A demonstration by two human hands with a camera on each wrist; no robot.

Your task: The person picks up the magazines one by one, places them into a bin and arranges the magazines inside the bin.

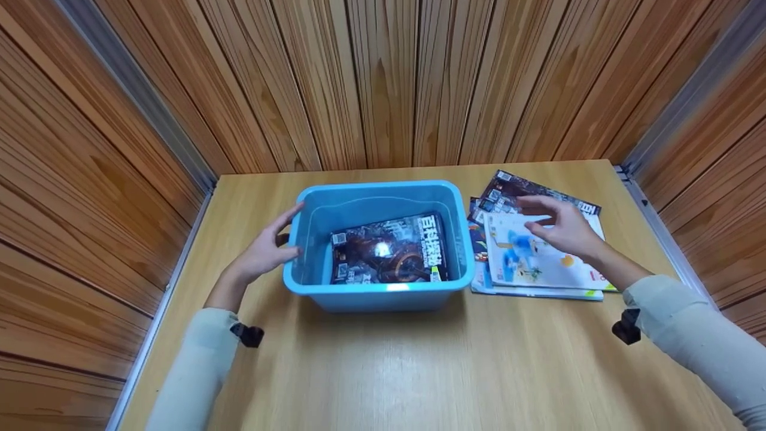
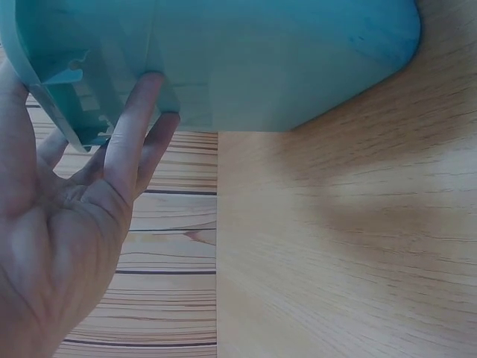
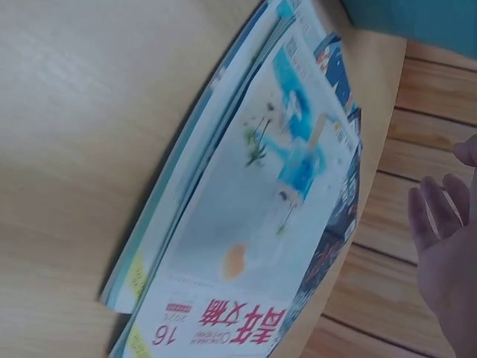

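A light wooden table [image 1: 419, 365] fills the lower part of the head view, closed in by wood-panelled walls [image 1: 383, 78] on three sides, and its near edge is cut off by the frame. A blue plastic bin [image 1: 376, 293] stands on it left of centre, and a dark-covered magazine [image 1: 389, 248] lies flat on the bin's floor, its lower edge hidden behind the near wall. Just to the right of the bin lies a loose stack of magazines [image 1: 538, 251] on the table, the top one white with a blue figure; the lower copies show only as edges and corners, and in the right wrist view the stack [image 3: 276, 209] is blurred, so the small print cannot be read. The left hand [image 1: 263, 251] rests against the bin's left side, fingers straight and slightly spread; the left wrist view shows two fingertips [image 2: 145, 89] touching the underside of the rim, the thumb mostly out of frame. The right hand [image 1: 559, 227] hovers over the stack, blurred, fingers loosely spread and holding nothing; whether it touches the top cover cannot be told.
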